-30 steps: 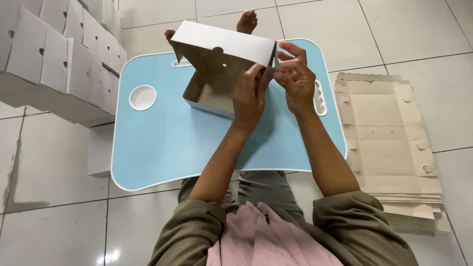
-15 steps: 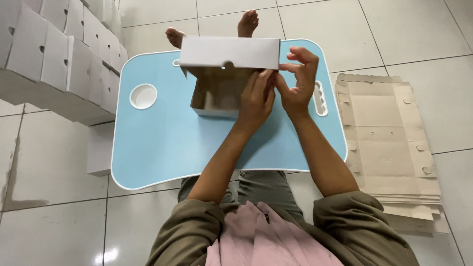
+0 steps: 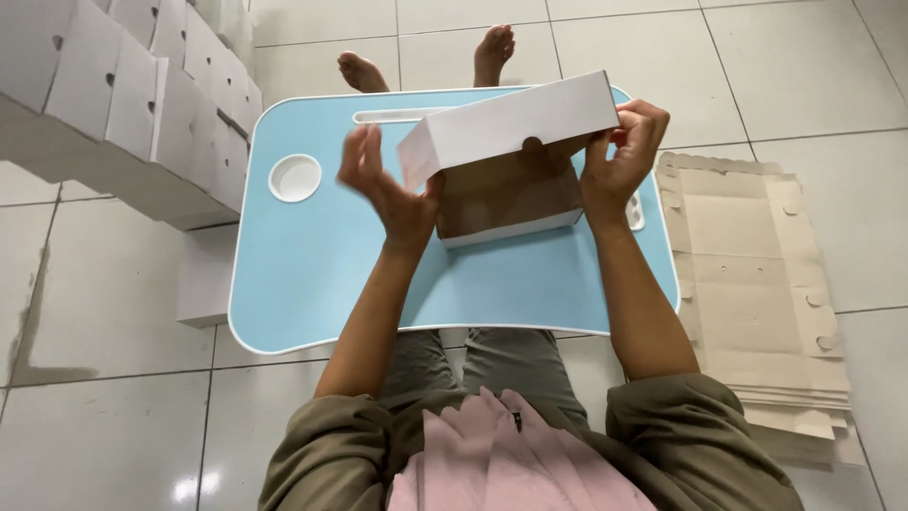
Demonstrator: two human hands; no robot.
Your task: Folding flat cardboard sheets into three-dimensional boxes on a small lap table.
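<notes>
— Where the white tiled floor spreads out, what sits on it?

— A light blue table over the person's legs; folded white boxes stacked to the left; flat brown cardboard sheets piled to the right.

— And the box?

— The white cardboard box is held above the table's far half; its long axis runs left to right, tilted up toward the right; the brown inside faces the person.

— The hands?

— The right hand has its fingers closed on the box's right end; the left hand is blurred, fingers spread, palm at the left end; whether it grips, I cannot tell.
</notes>
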